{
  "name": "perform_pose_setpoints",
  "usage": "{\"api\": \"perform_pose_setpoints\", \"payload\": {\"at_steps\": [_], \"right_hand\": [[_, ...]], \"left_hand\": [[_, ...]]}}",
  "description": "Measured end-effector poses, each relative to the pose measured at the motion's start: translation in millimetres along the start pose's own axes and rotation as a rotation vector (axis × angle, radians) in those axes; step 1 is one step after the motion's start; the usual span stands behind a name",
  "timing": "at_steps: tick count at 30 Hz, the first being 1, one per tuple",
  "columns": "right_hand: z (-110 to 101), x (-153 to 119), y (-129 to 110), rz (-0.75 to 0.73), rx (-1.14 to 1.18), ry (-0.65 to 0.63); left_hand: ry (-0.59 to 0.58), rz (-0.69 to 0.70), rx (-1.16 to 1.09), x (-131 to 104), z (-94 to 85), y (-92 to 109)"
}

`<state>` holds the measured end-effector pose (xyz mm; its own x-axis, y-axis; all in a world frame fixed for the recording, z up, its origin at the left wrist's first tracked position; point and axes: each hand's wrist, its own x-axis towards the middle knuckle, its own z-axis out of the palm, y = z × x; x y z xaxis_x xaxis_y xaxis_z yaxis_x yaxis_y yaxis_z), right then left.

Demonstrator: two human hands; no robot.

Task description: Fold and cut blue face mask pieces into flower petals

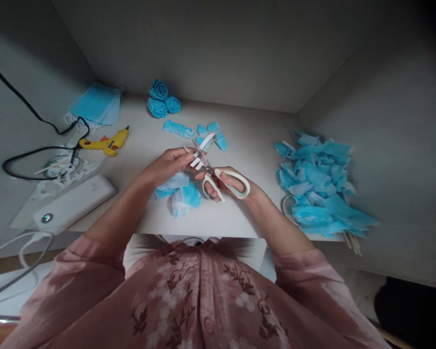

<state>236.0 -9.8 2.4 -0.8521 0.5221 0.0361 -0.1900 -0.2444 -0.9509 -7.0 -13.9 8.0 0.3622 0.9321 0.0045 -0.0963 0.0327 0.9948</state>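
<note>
My right hand (pixel 227 182) has its fingers through the handles of a pair of scissors (pixel 244 183) with cream grips. The blades point up and left toward my left hand (pixel 174 162). My left hand pinches a small white strip (pixel 196 163) near the blades; whether it is paper or fabric I cannot tell. Just beyond lie several cut blue petal pieces (pixel 221 141) and a row of blue folded pieces (pixel 179 129). Crumpled blue and white fabric pieces (pixel 186 198) rest on the table below my left hand.
Blue fabric roses (pixel 158 107) stand at the back. On the left are blue face masks (pixel 94 104), a yellow glue gun (pixel 111 142), a black cord (pixel 12 162) and a white power bank (pixel 76 201). A blue fabric heap (pixel 312 174) with thin sticks (pixel 354 244) lies right.
</note>
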Motion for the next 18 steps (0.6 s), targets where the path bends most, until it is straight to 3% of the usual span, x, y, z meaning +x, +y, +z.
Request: {"api": "perform_pose_setpoints", "payload": {"at_steps": [18], "right_hand": [[1.0,4.4,7.6,-0.021,0.081,0.041]], "left_hand": [[-0.015,0.019,0.031,-1.9,-5.8,-5.4]]}}
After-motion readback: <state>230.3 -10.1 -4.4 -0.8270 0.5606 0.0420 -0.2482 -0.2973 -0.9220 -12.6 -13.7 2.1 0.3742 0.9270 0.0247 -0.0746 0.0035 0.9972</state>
